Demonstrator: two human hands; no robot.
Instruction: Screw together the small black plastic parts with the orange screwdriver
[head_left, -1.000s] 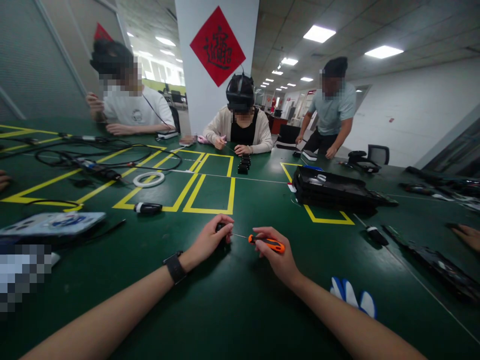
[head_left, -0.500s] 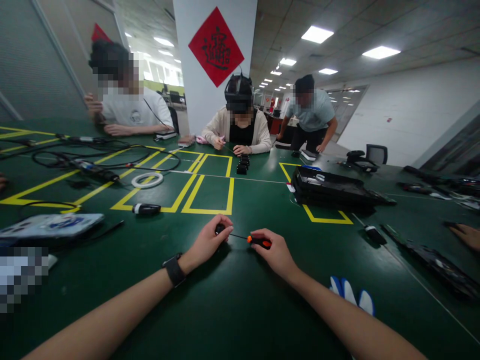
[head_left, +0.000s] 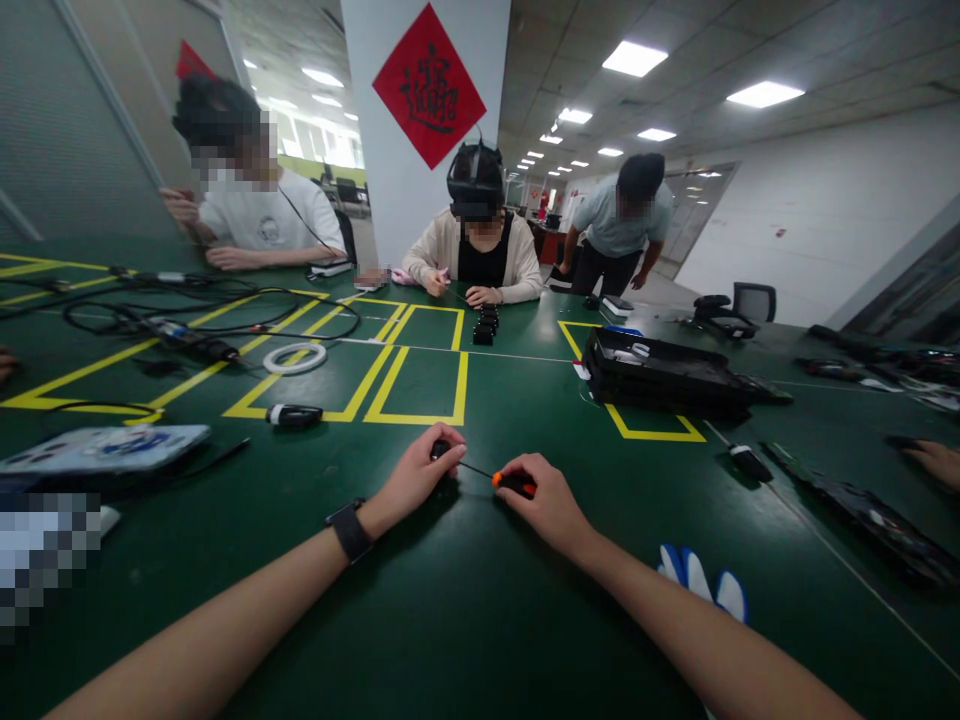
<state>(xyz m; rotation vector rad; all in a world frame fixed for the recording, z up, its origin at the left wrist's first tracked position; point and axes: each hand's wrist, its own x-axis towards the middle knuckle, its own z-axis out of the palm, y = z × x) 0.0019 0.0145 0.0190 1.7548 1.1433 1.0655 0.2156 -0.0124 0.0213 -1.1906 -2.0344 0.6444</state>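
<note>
My right hand (head_left: 545, 497) is closed round the black and orange handle of a screwdriver (head_left: 516, 485). The thin shaft points left toward my left hand (head_left: 424, 470). Between the left thumb and fingers sits a small black block (head_left: 440, 451), partly covered by the fingers. The screwdriver's tip meets the block or lies right beside it; I cannot tell which. Both hands are low over the green table (head_left: 465, 620), and a dark watch is on my left wrist.
A black tray-like case (head_left: 664, 375) stands at the right, with a circuit board (head_left: 862, 510) nearer. Blue-white gloves (head_left: 701, 580) lie by my right forearm. On the left are a phone (head_left: 105, 450), cables and a white ring (head_left: 295, 358). Co-workers sit opposite, near several black blocks (head_left: 485, 322).
My right hand has turned slightly, and less of the screwdriver's orange handle shows. My left hand stays nearly in place. The person standing at the back right has shifted right.
</note>
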